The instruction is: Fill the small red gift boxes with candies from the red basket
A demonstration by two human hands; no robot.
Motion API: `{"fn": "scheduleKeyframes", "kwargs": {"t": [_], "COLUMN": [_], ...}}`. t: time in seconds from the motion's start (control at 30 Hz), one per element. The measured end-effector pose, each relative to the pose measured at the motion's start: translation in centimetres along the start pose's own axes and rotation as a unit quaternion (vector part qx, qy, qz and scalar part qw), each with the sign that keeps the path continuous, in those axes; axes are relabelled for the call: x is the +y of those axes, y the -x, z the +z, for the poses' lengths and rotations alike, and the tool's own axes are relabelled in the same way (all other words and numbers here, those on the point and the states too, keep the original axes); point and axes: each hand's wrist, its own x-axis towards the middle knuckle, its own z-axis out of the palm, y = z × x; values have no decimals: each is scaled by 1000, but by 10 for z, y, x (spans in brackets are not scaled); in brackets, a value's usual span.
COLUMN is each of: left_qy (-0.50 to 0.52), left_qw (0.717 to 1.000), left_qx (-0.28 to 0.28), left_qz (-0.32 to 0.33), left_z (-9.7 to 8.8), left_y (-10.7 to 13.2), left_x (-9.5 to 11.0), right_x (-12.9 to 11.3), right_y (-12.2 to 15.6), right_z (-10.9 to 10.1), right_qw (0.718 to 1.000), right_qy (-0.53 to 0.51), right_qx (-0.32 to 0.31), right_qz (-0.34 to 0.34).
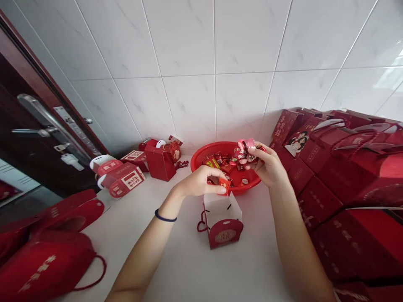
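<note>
Pinching a small, flat orange-red packet (pixel 224 184), the left hand (pixel 199 181) hangs at the back edge of an open dark-red card box (pixel 225 235) with a white inside, and in this head view that's where the action is! Touching the card or just clear of it, I can't tell. Across on the other side, the right hand (pixel 271 167) has its fingers closed round a bunch of shiny pink-and-red wrapped sweets (pixel 244 152), up above the round red plastic basket (pixel 201 150), where more bright wrapped pieces lie loose. The box stands upright on the white tabletop (pixel 258 251), right in front of the basket, a dark-red cord loop (pixel 201 224) at its left side. Filling the box looks like the step in hand! The next move, I'd judge, calls for bringing packet and sweets over that white opening, then loosening both grips inside the walls without nudging the light card.
</note>
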Motion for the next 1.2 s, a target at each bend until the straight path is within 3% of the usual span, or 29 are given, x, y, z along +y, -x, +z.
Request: {"fn": "scheduleKeyframes", "kwargs": {"t": [0.13, 0.23, 0.33, 0.47, 0.57, 0.63, 0.73, 0.8, 0.9, 1.07, 1.13, 1.2], "left_qy": [-71, -114, -127, 9, 85, 75, 30, 6, -20, -31, -32, -34], "left_qw": [994, 989, 990, 1000, 994, 993, 988, 978, 968, 967, 969, 969], "left_qx": [-66, -70, -28, 27, 65, 93, 148, 201, 249, 249, 243, 241], "left_qz": [-44, -57, -48, 0, 6, -8, -41, -47, -39, -39, -38, -37], "left_z": [8, 8, 3, -2, 0, 0, -5, -11, -21, -23, -21, -20], "left_y": [22, 27, 30, 34, 35, 33, 33, 34, 37, 39, 38, 37], "left_x": [4, 5, 7, 11, 12, 12, 10, 7, 3, 1, 2, 4], "right_x": [-12, -15, -16, -13, -8, -4, 0, 1, 2, 7, 8, 9], "right_y": [25, 38, 46, 48, 46, 44, 44, 45, 46, 48, 48, 48], "right_z": [16, 26, 32, 35, 36, 36, 35, 34, 33, 33, 33, 33], "right_qw": [992, 982, 970, 955, 952, 950, 942, 926, 889, 812, 800, 806], "right_qy": [107, 164, 216, 254, 251, 255, 302, 346, 396, 474, 485, 491], "right_qx": [-69, -91, -109, -150, -175, -175, -146, -151, -228, -340, -354, -330], "right_qz": [-11, -26, -28, -17, 28, 43, -3, -19, 11, -5, -5, -10]}}
